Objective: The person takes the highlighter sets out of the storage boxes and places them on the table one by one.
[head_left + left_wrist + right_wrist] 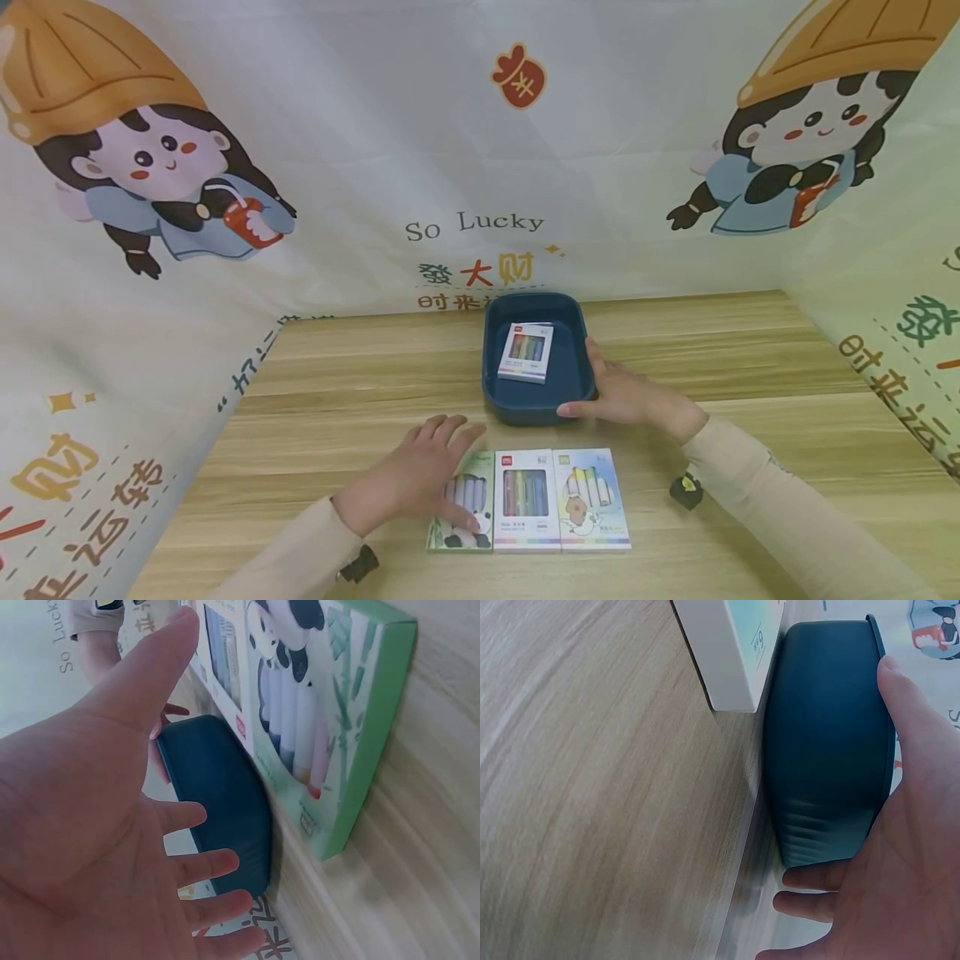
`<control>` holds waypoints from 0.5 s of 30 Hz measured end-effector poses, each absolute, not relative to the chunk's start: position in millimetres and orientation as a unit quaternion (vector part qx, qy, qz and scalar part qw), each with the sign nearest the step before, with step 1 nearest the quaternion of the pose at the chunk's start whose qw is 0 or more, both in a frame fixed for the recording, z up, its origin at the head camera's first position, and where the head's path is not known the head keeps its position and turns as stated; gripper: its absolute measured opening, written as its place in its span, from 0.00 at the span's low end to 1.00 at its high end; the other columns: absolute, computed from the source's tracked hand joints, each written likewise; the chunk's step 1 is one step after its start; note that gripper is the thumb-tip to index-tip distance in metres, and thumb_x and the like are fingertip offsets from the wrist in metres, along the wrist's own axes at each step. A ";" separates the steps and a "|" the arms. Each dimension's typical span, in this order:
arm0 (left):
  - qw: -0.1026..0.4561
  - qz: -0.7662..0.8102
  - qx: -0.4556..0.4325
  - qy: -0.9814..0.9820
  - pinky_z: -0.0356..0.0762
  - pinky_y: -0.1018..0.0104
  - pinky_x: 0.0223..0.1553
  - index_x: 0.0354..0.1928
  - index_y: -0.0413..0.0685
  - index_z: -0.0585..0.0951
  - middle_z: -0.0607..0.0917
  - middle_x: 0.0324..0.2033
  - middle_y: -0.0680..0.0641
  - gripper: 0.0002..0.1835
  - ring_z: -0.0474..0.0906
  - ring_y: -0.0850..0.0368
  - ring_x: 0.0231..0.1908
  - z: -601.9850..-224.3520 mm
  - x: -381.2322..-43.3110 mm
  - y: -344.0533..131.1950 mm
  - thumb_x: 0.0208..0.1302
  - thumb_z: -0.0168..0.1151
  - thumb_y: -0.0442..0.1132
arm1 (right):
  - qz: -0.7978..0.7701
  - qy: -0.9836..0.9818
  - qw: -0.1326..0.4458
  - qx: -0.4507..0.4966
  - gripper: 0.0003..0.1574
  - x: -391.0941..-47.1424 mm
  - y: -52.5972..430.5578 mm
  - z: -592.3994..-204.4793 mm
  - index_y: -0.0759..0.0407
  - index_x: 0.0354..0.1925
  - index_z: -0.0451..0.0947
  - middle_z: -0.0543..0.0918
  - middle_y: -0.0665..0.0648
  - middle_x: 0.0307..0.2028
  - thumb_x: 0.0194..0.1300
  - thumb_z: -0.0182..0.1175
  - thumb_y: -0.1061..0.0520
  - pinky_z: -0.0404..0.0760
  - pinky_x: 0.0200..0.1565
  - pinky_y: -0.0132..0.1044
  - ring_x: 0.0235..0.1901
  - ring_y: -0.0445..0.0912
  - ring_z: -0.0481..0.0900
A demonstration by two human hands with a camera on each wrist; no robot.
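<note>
Over the green panda-printed box of markers point(471, 493) is my left hand point(416, 477), fingers spread and apart from one another. In the left wrist view its palm faces the box and nothing is held. My right hand point(626, 396) rests against the near right corner of a dark blue plastic bin point(534, 415). Its thumb touches the front rim, while its fingers extend fairly straight along the right side. Inside the bin lies a white box of coloured pens point(527, 353), tilted slightly.
Right of the panda box, a white pen box point(527, 500) and a light-blue marker box point(592, 500) lie side by side. The wooden table point(352, 367) meets a printed cloth backdrop point(360, 167) at the back and sides.
</note>
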State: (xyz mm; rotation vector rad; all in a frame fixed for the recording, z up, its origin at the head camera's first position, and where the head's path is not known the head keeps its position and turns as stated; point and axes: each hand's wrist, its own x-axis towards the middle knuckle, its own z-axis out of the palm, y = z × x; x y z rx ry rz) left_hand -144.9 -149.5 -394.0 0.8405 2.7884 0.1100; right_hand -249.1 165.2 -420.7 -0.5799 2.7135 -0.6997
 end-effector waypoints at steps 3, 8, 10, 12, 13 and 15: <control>0.117 0.039 0.280 0.952 0.60 0.34 0.69 0.76 0.50 0.55 0.59 0.74 0.35 0.64 0.56 0.32 0.72 -391.5 -147.9 -149.5 0.41 0.72 0.71 | -0.238 0.941 0.140 -0.198 0.82 -249.2 165.7 -420.7 0.61 0.77 0.21 0.47 0.69 0.78 0.54 0.57 0.19 0.65 0.69 0.62 0.74 0.66 0.57; 0.120 0.032 0.267 0.956 0.60 0.36 0.70 0.76 0.52 0.56 0.59 0.74 0.37 0.62 0.56 0.35 0.73 -386.0 -153.2 -149.3 0.43 0.72 0.71 | -0.234 0.942 0.143 -0.194 0.82 -248.3 165.9 -418.7 0.60 0.77 0.20 0.47 0.69 0.78 0.55 0.57 0.19 0.65 0.69 0.63 0.74 0.67 0.56; 0.124 0.033 0.261 0.957 0.60 0.36 0.71 0.76 0.53 0.56 0.60 0.74 0.38 0.62 0.56 0.36 0.73 -384.2 -154.4 -149.2 0.43 0.72 0.71 | -0.235 0.941 0.144 -0.195 0.82 -248.2 165.7 -418.5 0.60 0.77 0.20 0.47 0.69 0.78 0.55 0.57 0.19 0.65 0.69 0.63 0.74 0.67 0.56; 0.129 0.036 0.259 0.957 0.60 0.36 0.71 0.76 0.53 0.56 0.60 0.74 0.38 0.61 0.56 0.36 0.73 -382.5 -154.8 -149.1 0.43 0.72 0.71 | -0.235 0.941 0.143 -0.196 0.82 -248.6 165.5 -418.8 0.61 0.77 0.20 0.47 0.69 0.78 0.55 0.57 0.19 0.65 0.69 0.63 0.74 0.67 0.56; 0.131 0.036 0.258 0.956 0.60 0.36 0.71 0.76 0.53 0.56 0.60 0.74 0.38 0.61 0.56 0.36 0.74 -381.8 -155.0 -149.0 0.43 0.72 0.70 | -0.235 0.941 0.143 -0.196 0.82 -248.7 165.3 -419.0 0.61 0.77 0.21 0.46 0.69 0.78 0.55 0.57 0.19 0.64 0.69 0.63 0.74 0.67 0.56; 0.134 0.039 0.257 0.956 0.59 0.36 0.71 0.76 0.53 0.56 0.59 0.75 0.38 0.61 0.56 0.36 0.74 -380.6 -155.3 -148.8 0.44 0.72 0.70 | -0.234 0.941 0.143 -0.197 0.82 -249.0 165.1 -419.6 0.61 0.77 0.21 0.46 0.69 0.78 0.55 0.57 0.19 0.65 0.69 0.63 0.74 0.67 0.56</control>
